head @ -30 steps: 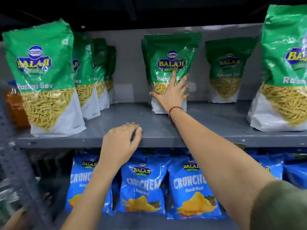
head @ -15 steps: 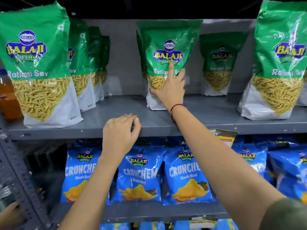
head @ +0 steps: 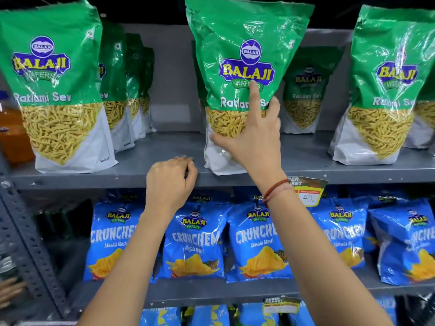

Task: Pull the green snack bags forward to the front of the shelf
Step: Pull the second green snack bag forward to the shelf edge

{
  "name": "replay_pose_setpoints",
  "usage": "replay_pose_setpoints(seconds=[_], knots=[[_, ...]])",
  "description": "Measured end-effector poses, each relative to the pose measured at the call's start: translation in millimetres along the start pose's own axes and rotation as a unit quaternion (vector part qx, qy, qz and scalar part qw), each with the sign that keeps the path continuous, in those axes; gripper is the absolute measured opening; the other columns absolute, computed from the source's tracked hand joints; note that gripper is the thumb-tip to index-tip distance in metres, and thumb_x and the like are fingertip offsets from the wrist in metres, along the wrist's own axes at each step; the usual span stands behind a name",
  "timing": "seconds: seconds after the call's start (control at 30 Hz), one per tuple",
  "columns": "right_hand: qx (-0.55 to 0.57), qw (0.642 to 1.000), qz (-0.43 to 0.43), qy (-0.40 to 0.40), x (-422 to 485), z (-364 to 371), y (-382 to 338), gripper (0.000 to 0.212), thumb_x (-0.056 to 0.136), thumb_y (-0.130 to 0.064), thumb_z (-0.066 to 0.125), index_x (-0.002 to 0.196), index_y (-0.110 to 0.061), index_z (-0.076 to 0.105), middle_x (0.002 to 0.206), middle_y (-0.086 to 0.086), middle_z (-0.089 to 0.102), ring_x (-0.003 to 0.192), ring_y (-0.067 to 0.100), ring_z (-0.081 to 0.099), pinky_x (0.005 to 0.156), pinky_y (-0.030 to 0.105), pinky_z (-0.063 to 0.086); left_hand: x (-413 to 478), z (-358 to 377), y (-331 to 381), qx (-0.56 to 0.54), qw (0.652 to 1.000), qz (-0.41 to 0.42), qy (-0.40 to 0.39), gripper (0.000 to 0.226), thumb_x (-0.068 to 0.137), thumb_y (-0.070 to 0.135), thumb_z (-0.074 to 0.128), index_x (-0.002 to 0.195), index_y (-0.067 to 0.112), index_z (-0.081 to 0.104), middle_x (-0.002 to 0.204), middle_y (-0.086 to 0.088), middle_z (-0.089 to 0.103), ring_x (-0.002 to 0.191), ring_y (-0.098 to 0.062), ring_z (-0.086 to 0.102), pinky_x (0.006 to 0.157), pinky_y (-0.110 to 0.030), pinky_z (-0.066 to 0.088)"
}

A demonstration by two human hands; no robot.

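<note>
My right hand (head: 253, 140) is stretched up and fwd, arm fully extended from lower right, a red thread band (head: 275, 191) round the wrist. It's spread wide and pressed flat on the face of the centre green snack bag (head: 247, 55): index finger pointing straight up onto the logo, thumb splayed left across the yellow window, remaining fingers curled round the bag's right edge. So it's a wide-open clasp w/ the bag held under palm and fingers. That bag stands upright, its white base at the front lip of the grey shelf (head: 153, 151), roughly level w/ the front bags either side.

My left hand (head: 170, 182) is lower, forearm rising from bottom centre, wrist bent. Fingers loosely curled, tips resting on the shelf's front edge just left of the bag's base; nothing gripped that I can see.

Other green bags: a row at left (head: 54, 90) w/ several lined up behind it, one at right (head: 386, 85) at the front, and one (head: 306, 90) well back nr the rear wall, between the centre and right bags. Blue chip bags (head: 195, 241) fill the shelf below. Price tag (head: 308, 191) hangs off the shelf edge by my right wrist.
</note>
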State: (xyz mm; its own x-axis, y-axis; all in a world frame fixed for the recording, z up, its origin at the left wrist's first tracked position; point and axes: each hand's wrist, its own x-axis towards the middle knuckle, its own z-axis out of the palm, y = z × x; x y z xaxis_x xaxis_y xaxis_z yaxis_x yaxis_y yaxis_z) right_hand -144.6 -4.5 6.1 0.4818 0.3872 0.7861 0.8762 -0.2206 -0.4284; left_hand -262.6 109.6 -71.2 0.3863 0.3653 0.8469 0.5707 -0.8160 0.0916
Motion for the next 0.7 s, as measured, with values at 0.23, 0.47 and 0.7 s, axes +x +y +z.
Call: replay_pose_setpoints(seconds=[0.23, 0.47, 0.7], knots=[[0.003, 1.000, -0.007, -0.011, -9, -8, 0, 0.121, 0.062, -0.066, 0.074, 0.152, -0.030, 0.002, 0.155, 0.020, 0.013, 0.131, 0.042, 0.034, 0.097, 0.049, 0.041, -1, 0, 0, 0.003, 1.000, -0.005, -0.003, 0.036, 0.089, 0.020, 0.042, 0.071, 0.006, 0.070, 0.071, -0.011, 0.072, 0.060, -0.031, 0.065, 0.052, -0.036, 0.049], [0.310, 0.946, 0.089, -0.030, -1, -13, 47, 0.138, 0.045, -0.065, 0.083, 0.151, -0.032, 0.001, 0.152, 0.004, 0.032, 0.137, 0.016, 0.038, 0.114, 0.041, 0.033, -1, -1, 1, 0.007, 1.000, 0.012, 0.010, 0.036, 0.088, 0.020, 0.042, 0.073, 0.006, 0.072, 0.074, -0.009, 0.074, 0.065, -0.028, 0.068, 0.053, -0.034, 0.050], [0.411, 0.887, 0.097, -0.186, 14, 2, 68, 0.082, 0.048, -0.046, 0.085, 0.119, -0.028, 0.049, 0.113, -0.009, 0.066, 0.097, 0.000, 0.067, 0.077, 0.016, 0.052, -1, 2, -1, 0.014, 1.000, 0.007, -0.001, 0.039, 0.089, 0.023, 0.038, 0.074, 0.008, 0.070, 0.071, -0.008, 0.072, 0.060, -0.029, 0.065, 0.053, -0.035, 0.048]])
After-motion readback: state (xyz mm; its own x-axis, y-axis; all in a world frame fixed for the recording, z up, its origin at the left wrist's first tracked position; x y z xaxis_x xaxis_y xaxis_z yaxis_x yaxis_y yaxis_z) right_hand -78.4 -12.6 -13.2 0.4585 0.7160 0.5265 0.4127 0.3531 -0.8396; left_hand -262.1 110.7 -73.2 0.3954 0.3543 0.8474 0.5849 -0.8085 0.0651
